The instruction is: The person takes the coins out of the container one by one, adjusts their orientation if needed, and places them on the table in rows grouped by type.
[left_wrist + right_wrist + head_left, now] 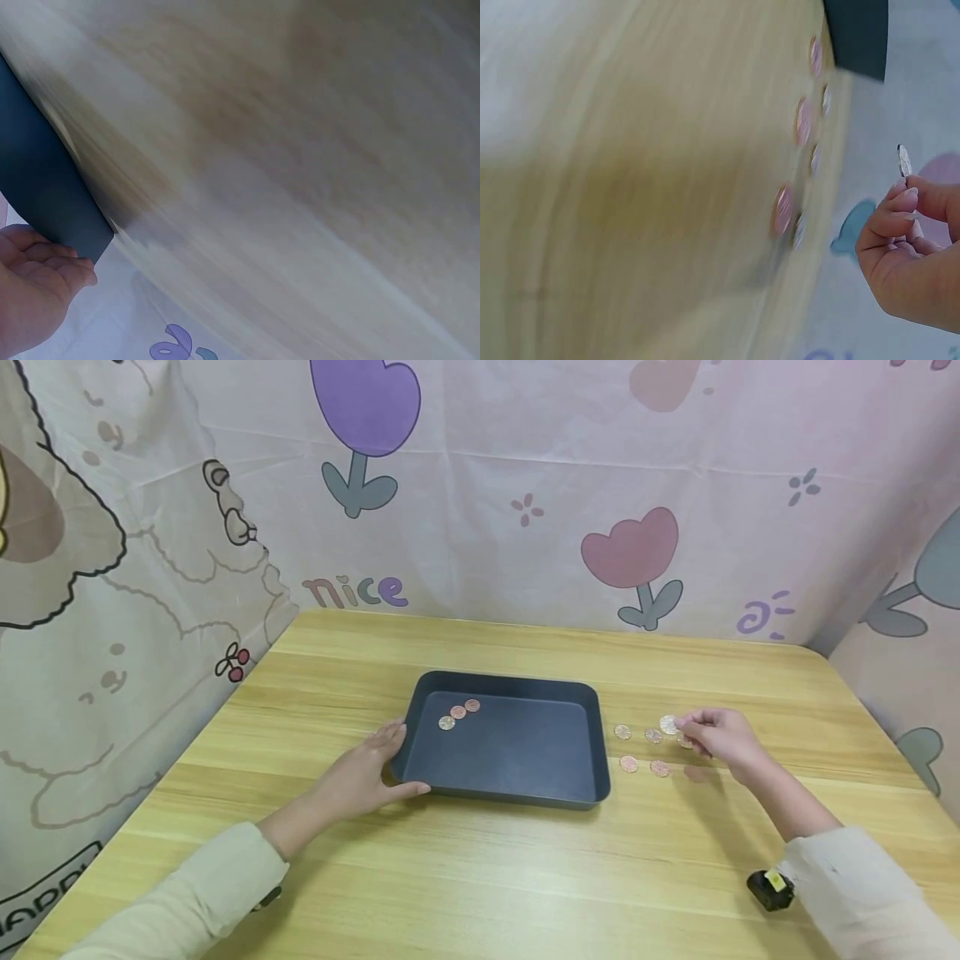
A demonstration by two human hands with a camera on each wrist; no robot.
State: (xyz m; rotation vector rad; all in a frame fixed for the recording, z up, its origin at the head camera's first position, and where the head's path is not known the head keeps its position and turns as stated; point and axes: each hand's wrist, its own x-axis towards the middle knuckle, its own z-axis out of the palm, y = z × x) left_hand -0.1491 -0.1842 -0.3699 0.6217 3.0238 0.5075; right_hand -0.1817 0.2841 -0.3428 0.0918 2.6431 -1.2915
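A dark baking tray (510, 743) lies on the table with three coins in its upper left, one silvery coin (447, 723) and two copper ones. My left hand (352, 781) rests at its left front corner, fingers along the left wall and thumb by the front rim. To the right of the tray, my right hand (720, 739) pinches a silvery coin (904, 160) between thumb and forefinger, raised above the table. Below it lie a row of silvery coins (653, 736) and a nearer row of copper coins (660, 768); the hand partly covers the rightmost silvery one.
The wooden table (480, 877) bears all of this. A printed curtain (480, 485) hangs behind it and along both sides. A small black device (770, 890) sits at the right cuff.
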